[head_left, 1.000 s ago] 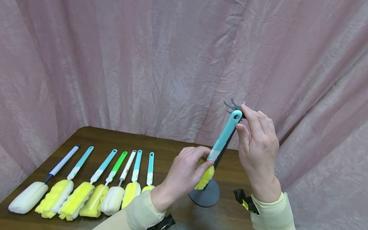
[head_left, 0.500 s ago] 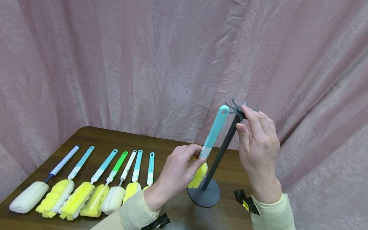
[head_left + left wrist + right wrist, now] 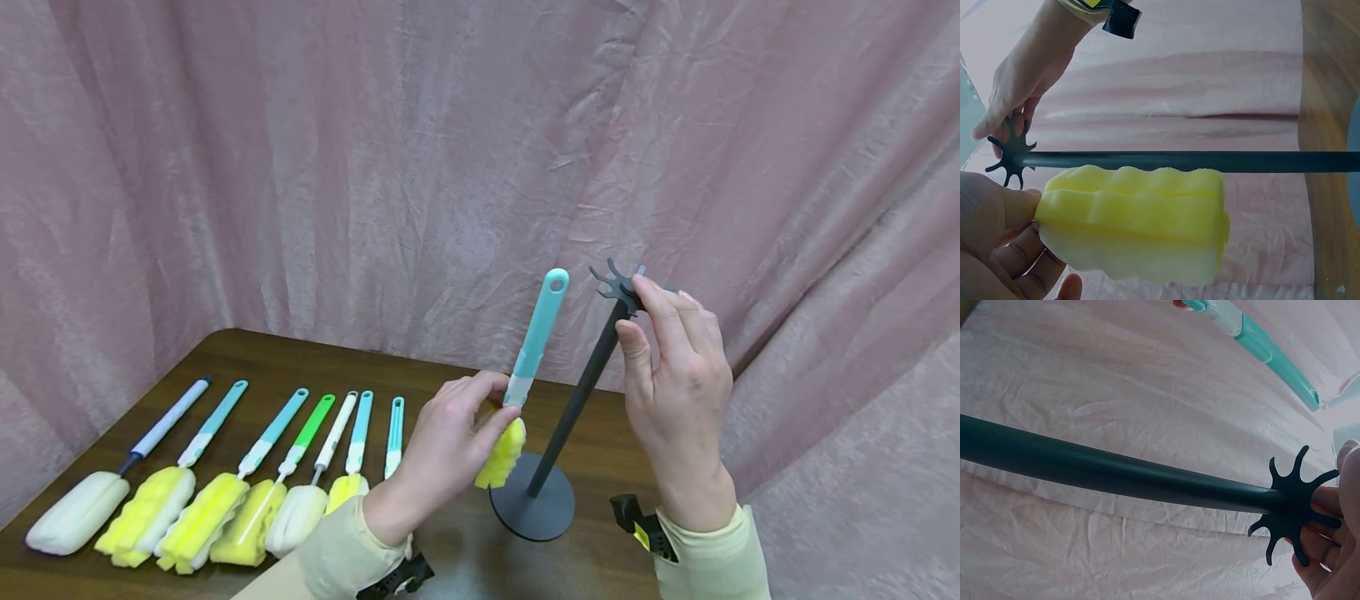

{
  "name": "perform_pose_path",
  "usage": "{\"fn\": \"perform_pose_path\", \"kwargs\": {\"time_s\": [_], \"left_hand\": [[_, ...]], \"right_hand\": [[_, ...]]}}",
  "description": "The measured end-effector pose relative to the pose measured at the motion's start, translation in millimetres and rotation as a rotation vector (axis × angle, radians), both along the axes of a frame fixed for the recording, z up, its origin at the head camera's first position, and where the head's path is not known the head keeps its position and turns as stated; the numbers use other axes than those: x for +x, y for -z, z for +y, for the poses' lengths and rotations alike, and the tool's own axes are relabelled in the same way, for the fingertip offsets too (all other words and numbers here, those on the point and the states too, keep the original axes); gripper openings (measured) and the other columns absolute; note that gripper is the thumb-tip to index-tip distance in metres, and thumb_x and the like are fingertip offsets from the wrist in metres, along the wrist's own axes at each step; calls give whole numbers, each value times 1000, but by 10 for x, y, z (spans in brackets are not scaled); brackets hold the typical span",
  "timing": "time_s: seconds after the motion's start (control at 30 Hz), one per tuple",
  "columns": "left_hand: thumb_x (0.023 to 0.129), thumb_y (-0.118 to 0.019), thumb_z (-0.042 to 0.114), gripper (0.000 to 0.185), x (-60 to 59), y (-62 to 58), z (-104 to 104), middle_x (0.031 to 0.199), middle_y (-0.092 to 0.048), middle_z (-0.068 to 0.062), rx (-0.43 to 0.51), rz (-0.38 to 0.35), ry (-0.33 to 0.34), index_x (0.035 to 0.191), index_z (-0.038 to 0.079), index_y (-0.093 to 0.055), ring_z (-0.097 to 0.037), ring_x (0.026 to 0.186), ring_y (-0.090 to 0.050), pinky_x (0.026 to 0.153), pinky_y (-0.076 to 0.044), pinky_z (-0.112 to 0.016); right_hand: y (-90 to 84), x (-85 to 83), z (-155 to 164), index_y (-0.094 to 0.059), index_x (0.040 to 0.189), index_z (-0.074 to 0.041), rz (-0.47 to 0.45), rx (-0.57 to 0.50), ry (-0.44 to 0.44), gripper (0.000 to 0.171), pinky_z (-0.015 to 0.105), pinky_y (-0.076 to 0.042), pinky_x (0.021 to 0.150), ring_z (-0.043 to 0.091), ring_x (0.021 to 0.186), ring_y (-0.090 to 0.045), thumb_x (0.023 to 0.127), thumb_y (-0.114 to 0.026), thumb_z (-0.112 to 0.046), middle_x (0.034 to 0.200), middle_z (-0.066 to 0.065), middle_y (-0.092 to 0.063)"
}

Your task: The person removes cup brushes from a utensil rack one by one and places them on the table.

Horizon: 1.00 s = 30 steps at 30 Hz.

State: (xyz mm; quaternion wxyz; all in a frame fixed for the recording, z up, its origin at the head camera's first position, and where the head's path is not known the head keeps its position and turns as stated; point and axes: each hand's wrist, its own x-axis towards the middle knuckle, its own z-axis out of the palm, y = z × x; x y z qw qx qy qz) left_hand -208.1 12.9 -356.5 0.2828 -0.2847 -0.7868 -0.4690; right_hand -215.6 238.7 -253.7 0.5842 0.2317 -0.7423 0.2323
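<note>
Behind both hands hangs a pink curtain (image 3: 375, 167). Under them the brown surface (image 3: 247, 358) carries a rack (image 3: 577, 400), whose hooked top the right hand (image 3: 675, 392) pinches, likely to steady it. Left of that grip, the left hand (image 3: 450, 442) clasps a brush (image 3: 528, 367) by its sponge, handle up, apart from the rack with free room between. Further left lie spare brushes (image 3: 225, 492).
</note>
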Motion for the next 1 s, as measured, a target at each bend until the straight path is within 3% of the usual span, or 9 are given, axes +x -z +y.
{"fn": "perform_pose_path", "kwargs": {"time_s": [0.6, 1.0], "left_hand": [[100, -85, 13, 22, -11, 138, -85, 100, -73, 8, 9, -89, -45, 118, 15, -72, -19, 92, -68, 77, -51, -37], [100, -85, 13, 22, -8, 207, -130, 99, -71, 11, 16, -179, -65, 118, 18, -72, -9, 86, -63, 72, -50, -33]], "right_hand": [[5, 2, -1, -77, 136, -5, -8, 11, 6, 60, 44, -45, 117, 43, 117, -68, 112, -56, -56, 132, 15, -76], [9, 8, 6, -76, 137, -5, -9, 16, 12, 58, 44, -45, 117, 43, 118, -68, 113, -57, -54, 132, 15, -76]]}}
